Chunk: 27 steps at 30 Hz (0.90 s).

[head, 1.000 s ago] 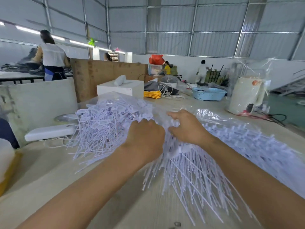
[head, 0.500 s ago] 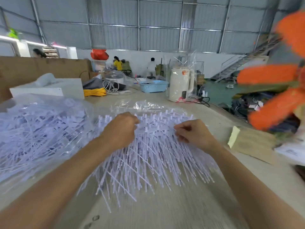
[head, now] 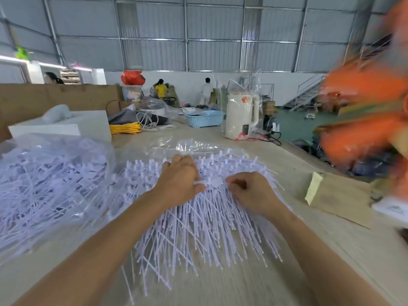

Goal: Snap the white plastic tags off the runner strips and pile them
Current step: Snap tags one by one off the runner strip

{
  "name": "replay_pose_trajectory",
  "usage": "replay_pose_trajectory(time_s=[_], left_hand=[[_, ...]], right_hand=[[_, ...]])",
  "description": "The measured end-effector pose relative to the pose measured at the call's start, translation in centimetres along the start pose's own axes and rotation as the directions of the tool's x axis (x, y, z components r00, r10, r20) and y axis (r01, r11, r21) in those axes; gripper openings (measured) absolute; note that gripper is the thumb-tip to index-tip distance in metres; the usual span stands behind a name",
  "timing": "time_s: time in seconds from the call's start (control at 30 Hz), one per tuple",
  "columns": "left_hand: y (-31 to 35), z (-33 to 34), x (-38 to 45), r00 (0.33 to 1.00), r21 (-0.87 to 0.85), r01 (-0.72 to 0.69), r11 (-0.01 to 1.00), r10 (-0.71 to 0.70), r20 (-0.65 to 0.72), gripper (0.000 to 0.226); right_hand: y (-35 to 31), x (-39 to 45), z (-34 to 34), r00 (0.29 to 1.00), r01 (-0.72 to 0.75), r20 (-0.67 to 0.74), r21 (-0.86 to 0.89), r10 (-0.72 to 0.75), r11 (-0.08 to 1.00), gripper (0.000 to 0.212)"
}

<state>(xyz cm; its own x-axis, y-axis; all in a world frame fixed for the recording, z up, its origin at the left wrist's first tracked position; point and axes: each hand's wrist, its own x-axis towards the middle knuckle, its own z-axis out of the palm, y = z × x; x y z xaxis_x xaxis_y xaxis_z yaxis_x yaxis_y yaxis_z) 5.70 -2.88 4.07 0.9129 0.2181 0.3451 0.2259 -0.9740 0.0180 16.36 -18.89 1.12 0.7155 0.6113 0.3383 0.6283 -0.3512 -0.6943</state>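
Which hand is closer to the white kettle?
The right hand. It sits on the tags below the white kettle, slightly to its right; the left hand lies further left of it.

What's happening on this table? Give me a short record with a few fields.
Job: snapping white tags off runner strips
Left hand: fingers curled on the strips
Right hand: pinching a tag between the hands
Left of the strips: bagged tag pile
Far side: cream kettle, blue basket
Surface: pale table
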Motion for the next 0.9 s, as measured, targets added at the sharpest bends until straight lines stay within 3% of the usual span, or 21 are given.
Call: replay_pose_trajectory(time_s=[0.1,0.23,0.37,0.47,0.6,0.77,0.83,0.9], left_hand=[[0.6,-0.8,0.2,0.998,-0.056,-0.029,0.998,0.025,-0.064,0.031],[1.9,-1.9,0.3,0.975,-0.097,-0.123,0.988,0.101,-0.199,0.022],[2.3,-2.0,0.2,0.959,-0.097,-0.144,0.985,0.114,-0.260,0.024],[1.8,-1.3,0.0,0.924,0.001,-0.222,0.975,0.211,-0.319,0.029],[1.6,-1.0,0.1,0.905,0.126,-0.292,0.948,0.316,-0.285,0.034],[1.9,-1.7,0.3,0.926,0.270,-0.291,0.918,0.341,-0.160,0.029],[2.0,-2.2,0.3,0.933,0.234,-0.288,0.929,0.326,-0.149,0.031],[1.6,-2.7,0.3,0.941,0.064,-0.306,0.950,0.312,-0.133,0.036]], right_hand=[[-1.2,0.4,-0.8,0.993,-0.117,0.031,0.243,0.112,0.963,0.031],[-3.1,1.4,-2.2,0.983,-0.141,0.157,0.355,0.090,0.924,0.040],[-3.5,1.6,-1.3,0.969,-0.230,0.213,0.597,0.124,0.768,0.028],[-3.3,1.3,-0.7,0.959,-0.272,0.253,0.686,0.129,0.675,0.030],[-3.2,0.7,-0.4,0.955,-0.282,0.272,0.704,0.120,0.652,0.032],[-3.4,0.5,0.3,0.997,-0.079,0.035,0.607,0.072,0.791,0.034],[-3.4,0.6,0.3,0.999,0.029,-0.048,0.543,-0.003,0.839,0.036],[-3.5,0.5,0.3,0.988,0.145,-0.112,0.451,-0.105,0.881,0.036]])
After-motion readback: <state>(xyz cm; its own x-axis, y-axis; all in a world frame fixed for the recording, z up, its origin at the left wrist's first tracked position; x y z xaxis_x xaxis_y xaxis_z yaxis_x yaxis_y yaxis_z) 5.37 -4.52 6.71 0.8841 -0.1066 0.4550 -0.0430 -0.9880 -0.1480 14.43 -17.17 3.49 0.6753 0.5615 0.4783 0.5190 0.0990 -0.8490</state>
